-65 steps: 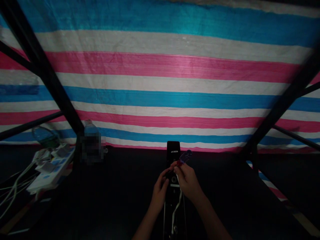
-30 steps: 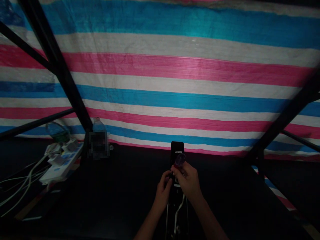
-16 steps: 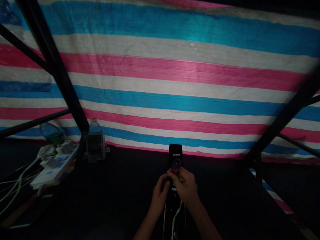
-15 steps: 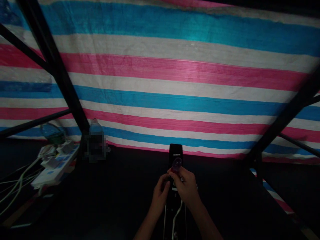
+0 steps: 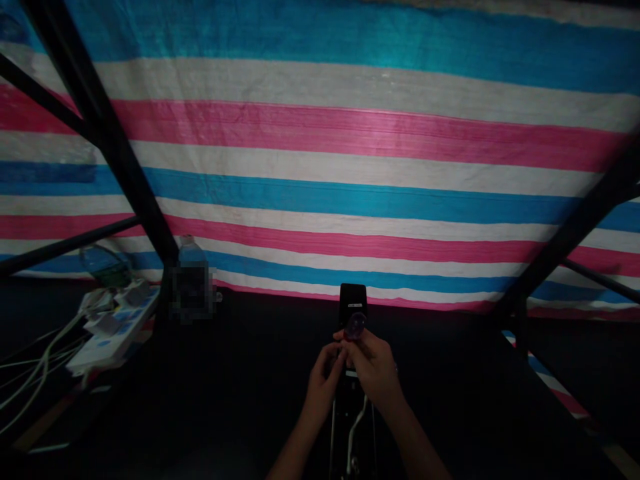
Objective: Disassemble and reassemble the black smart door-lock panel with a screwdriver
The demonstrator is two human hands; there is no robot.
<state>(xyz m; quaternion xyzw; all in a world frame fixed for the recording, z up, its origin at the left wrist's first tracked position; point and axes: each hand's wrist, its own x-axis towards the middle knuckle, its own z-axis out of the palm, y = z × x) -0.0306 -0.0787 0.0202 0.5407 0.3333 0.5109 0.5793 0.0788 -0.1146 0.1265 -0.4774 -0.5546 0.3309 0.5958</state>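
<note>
My right hand [image 5: 374,363] is closed on a small round, translucent purple object [image 5: 356,325], pinched between thumb and fingers. It looks like a little bulb or ball; dim light hides its exact kind. My left hand [image 5: 324,377] is beside it on the left. Its thumb and forefinger come together at the right hand's fingertips, and I cannot make out what lies between them. Behind and below both hands stands a long black device [image 5: 353,293] with a small white label near its top. A white cable [image 5: 353,430] runs down its lower part.
At the left lies a white power strip [image 5: 107,343] with plugs and tangled white cables [image 5: 45,363]. A clear plastic bottle [image 5: 191,252] stands by a black metal post [image 5: 127,177]. Another black post [image 5: 560,237] slants at the right. A striped tarp [image 5: 350,173] forms the backdrop.
The left fingertips have moved closer to the right hand's, and now meet there. The purple object has risen slightly. The view has shifted a little.
</note>
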